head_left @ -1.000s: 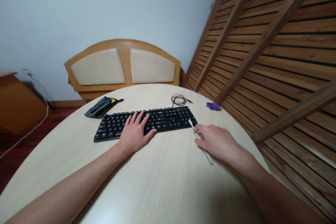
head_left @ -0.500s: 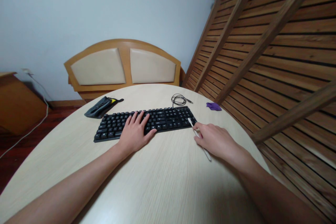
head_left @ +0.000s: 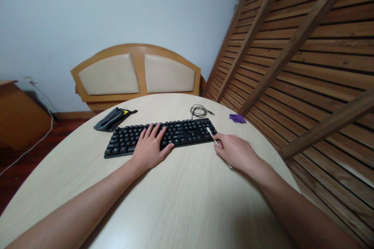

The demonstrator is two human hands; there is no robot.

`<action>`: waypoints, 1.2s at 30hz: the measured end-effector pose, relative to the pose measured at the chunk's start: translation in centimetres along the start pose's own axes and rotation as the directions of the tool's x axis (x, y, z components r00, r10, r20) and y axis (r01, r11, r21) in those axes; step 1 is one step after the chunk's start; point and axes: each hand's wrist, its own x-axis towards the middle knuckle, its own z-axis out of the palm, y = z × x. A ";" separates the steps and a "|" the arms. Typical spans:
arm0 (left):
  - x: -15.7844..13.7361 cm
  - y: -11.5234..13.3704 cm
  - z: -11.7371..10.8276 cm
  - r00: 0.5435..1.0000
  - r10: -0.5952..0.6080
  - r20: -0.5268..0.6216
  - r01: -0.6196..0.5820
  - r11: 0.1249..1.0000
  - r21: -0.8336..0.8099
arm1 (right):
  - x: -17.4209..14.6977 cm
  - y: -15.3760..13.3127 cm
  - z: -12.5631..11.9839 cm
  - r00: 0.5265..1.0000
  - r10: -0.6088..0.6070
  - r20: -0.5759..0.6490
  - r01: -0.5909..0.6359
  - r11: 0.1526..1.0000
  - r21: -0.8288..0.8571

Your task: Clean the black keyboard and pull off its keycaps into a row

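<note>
A black keyboard [head_left: 124, 140] lies at a slant on the pale round table [head_left: 175, 202]. My left hand [head_left: 149, 148] rests flat on its middle keys with fingers spread, the thumb reaching the near edge. My right hand [head_left: 235, 151] pinches a thin white cotton swab [head_left: 209, 130] between thumb and fingers. The swab's white tip is over the number pad at the keyboard's right end; whether it touches the keys I cannot tell. Its other end sticks out below the palm, and part of the shaft is hidden by my fingers.
A coiled black USB cable [head_left: 199, 111] lies behind the keyboard. To the right is a crumpled purple cloth [head_left: 237, 118]. A dark grey pouch [head_left: 110, 120] with a yellow bit sits at the back left. Beyond stand a padded headboard [head_left: 142, 72] and wooden slats [head_left: 309, 70].
My right hand and the cotton swab have shifted slightly up and left, so the tip is a little farther onto the number pad. My left hand stays in place.
</note>
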 end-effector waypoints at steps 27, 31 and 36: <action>0.0 -0.1 0.2 1.000 0.000 0.000 0.000 1.000 0.022 | -0.2 0.3 0.0 1.000 -0.004 0.014 0.003 0.999 0.033; 0.0 0.0 0.1 1.000 0.001 0.004 -0.001 1.000 0.017 | -0.2 0.5 0.4 0.999 -0.026 0.023 0.025 1.000 0.011; 0.0 0.0 0.0 1.000 0.000 0.010 0.000 1.000 0.028 | 0.2 0.7 0.5 0.999 -0.031 0.034 0.031 0.999 -0.026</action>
